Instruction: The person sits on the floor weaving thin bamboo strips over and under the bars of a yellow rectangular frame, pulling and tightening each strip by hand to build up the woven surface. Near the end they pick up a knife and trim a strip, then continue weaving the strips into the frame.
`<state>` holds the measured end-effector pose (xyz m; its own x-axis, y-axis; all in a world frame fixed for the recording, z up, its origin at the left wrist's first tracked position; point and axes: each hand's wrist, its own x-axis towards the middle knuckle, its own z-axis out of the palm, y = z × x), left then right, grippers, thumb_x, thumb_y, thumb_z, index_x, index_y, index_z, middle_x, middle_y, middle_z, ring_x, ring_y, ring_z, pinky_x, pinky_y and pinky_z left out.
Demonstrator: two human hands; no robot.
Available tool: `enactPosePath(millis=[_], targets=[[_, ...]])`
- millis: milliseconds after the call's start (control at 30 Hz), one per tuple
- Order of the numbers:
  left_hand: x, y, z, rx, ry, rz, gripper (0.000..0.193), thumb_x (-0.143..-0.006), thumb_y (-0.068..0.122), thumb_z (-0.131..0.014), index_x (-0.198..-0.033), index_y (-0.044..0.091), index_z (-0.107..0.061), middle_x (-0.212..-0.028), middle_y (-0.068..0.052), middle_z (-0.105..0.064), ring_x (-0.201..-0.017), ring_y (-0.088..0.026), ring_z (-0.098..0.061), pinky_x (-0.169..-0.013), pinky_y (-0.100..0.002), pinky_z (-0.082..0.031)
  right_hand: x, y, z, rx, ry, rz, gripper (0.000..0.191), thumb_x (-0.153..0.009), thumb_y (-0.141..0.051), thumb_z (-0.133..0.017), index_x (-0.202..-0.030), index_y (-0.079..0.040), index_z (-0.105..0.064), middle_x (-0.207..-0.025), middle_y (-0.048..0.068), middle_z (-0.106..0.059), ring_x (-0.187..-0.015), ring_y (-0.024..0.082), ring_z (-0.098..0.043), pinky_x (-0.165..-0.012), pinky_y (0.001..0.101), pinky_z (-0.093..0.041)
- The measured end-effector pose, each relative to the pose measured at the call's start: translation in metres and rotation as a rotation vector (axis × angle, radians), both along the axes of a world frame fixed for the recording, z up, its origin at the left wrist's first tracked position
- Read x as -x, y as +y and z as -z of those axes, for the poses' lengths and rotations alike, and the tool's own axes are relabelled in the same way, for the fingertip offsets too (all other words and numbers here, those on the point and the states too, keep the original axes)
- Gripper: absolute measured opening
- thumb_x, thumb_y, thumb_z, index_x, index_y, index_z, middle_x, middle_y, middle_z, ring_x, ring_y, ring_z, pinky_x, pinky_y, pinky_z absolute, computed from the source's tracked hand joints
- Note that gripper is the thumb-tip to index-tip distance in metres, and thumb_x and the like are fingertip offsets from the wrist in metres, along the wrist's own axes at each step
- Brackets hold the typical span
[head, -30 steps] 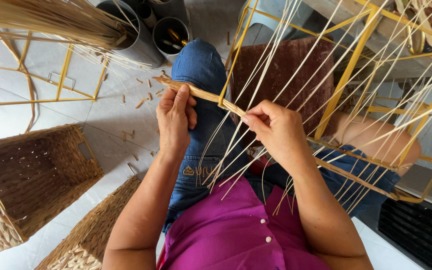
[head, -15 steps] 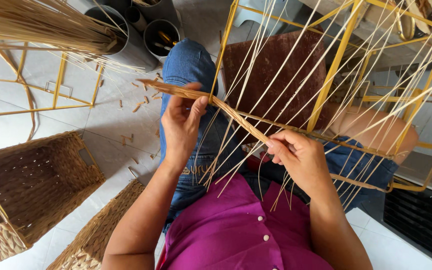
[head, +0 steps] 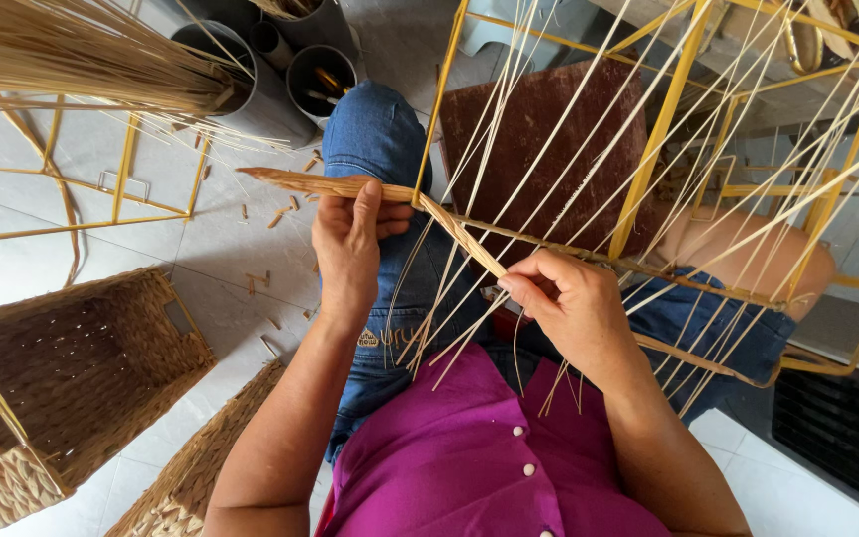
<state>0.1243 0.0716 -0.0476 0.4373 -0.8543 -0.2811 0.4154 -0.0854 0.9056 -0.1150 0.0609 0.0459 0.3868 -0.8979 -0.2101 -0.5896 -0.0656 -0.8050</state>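
Over lap: left hand grips braided straw band, right hand pinches it lower; light, pliable, brittle-looking; hold near yellow frame.

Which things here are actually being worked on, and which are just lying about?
In use: left hand, right hand, twisted fibre strand, yellow wire frame, thin upright reeds.
Lying about: finished woven basket, grey tubes, reed bundle, floor offcuts.
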Motion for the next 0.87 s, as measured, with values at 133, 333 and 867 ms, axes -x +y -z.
enactPosePath(millis=[133, 333, 867], targets=[[0.018, 0.014, -0.034, 0.207, -0.721, -0.014, 0.017, -0.099, 0.005, -0.075, -0.112, 0.003, -0.063, -0.103, -0.010, -0.067, -0.089, -0.021, -0.069, -0.079, -0.031, -0.060, 0.009, 0.002, 0.003, 0.044, 0.055, -0.041, 0.010, -0.089, -0.010, -0.079, -0.097, -0.006, -0.076, -0.080, 0.003, -0.075, -0.066, 0.008, -0.070, -0.056, 0.0221, -0.053], [0.034, 0.003, -0.065, 0.373, -1.129, 0.252, 0.031, -0.089, 0.001, -0.081, -0.117, 0.005, -0.069, -0.107, -0.009, -0.062, -0.099, -0.028, -0.064, -0.085, -0.038, -0.055, 0.028, 0.000, 0.001, 0.072, -0.139, 0.052, 0.038, -0.091, -0.004, -0.075, -0.128, -0.004, -0.066, -0.098, 0.005, -0.071, -0.084, 0.009, -0.070, -0.072, 0.0221, -0.059], [0.008, -0.014, -0.081, 0.241, -1.073, 0.477, 0.030, -0.094, 0.003, -0.075, -0.123, 0.004, -0.068, -0.118, -0.013, -0.064, -0.097, -0.028, -0.069, -0.084, -0.039, -0.057, 0.018, -0.019, 0.013, 0.261, 0.052, 0.186, 0.010, -0.094, -0.004, -0.079, -0.096, -0.003, -0.069, -0.089, 0.002, -0.068, -0.070, 0.007, -0.065, -0.057, 0.0216, -0.051]])
